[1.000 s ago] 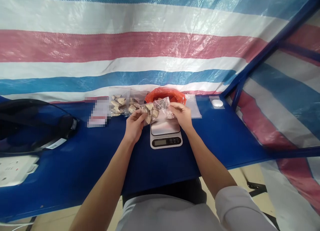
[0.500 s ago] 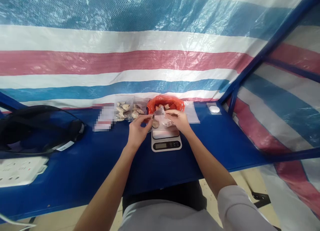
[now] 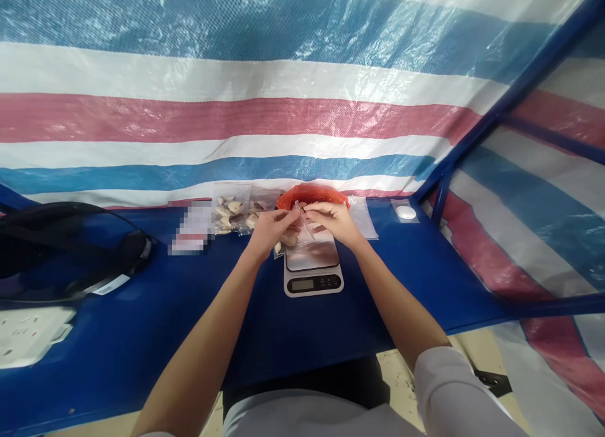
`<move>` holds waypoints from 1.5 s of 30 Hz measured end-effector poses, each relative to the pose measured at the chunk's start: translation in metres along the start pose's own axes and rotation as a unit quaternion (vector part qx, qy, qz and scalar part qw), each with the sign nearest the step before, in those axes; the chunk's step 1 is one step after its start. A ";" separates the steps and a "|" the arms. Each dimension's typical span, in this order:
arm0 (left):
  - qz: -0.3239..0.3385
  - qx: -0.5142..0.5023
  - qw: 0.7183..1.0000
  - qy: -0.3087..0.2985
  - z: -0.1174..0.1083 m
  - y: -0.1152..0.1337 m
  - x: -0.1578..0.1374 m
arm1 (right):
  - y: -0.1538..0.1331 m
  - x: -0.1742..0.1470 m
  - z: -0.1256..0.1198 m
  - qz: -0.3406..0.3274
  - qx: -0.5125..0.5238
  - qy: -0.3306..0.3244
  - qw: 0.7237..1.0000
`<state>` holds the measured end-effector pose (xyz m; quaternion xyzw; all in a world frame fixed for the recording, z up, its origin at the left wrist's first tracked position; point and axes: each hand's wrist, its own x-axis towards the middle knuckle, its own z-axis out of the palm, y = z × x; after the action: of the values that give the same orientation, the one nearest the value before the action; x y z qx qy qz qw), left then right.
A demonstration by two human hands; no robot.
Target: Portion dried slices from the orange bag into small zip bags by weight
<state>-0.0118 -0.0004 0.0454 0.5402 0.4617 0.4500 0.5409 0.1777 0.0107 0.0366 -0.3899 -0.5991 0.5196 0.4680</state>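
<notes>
a striped sheet (image 3: 227, 118) hangs behind the blue bench (image 3: 406, 285). near the bench's far edge sits the red bag (image 3: 312, 191), its rim showing beyond the hands, with the scale (image 3: 312, 284) nearer the person, its readout too small to make out. left of the red bag lie two filled bags (image 3: 230, 214), side by side, which look done; the flat plastic (image 3: 365, 217) to the right looks unused. the held bag (image 3: 302, 234) is over the scale's far left part; whether it touches the plate i cannot tell. it has something in it, so filling seems at least begun, but whether its mouth is sealed is hidden. it is crumpled: its loaded end points down and towards the person's left, and its long axis seems to slant up from there to the fingers. the left hand (image 3: 271, 230) and right hand (image 3: 338, 221) both pinch its upper part, fingertips close together. pale pieces (image 3: 289, 238) show through its side.
</notes>
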 end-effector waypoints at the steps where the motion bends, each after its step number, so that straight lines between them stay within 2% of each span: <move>1: -0.013 -0.016 1.000 -0.002 0.000 0.001 0.001 | -0.001 0.002 0.000 0.008 0.002 -0.003 1.000; 6: -0.059 -0.046 0.997 -0.009 -0.003 0.007 0.011 | -0.011 0.015 -0.006 0.037 -0.034 -0.058 0.997; 11: -0.070 -0.046 0.996 -0.024 -0.006 0.005 0.021 | -0.022 0.021 -0.014 0.071 -0.062 -0.098 0.991; 19: -0.047 -0.024 0.998 -0.044 0.002 0.004 0.025 | -0.037 0.019 -0.017 0.032 -0.236 -0.148 0.960; 22: -0.035 -0.012 0.998 -0.050 0.002 0.003 0.025 | -0.038 0.020 -0.018 0.034 -0.247 -0.152 0.956; 28: -0.017 0.007 0.997 -0.072 -0.002 0.002 0.023 | -0.040 0.020 -0.016 0.084 -0.216 -0.133 0.964; 36: -0.019 0.033 0.998 -0.051 -0.001 0.004 0.023 | -0.040 0.018 -0.018 0.077 -0.215 -0.150 0.962; 45: -0.001 0.046 0.998 -0.031 0.000 -0.002 0.024 | -0.031 0.019 -0.016 0.047 -0.267 -0.108 0.956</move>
<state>-0.0074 0.0227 0.0428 0.5774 0.4661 0.4106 0.5299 0.1887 0.0285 0.0704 -0.4700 -0.7441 0.4011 0.2540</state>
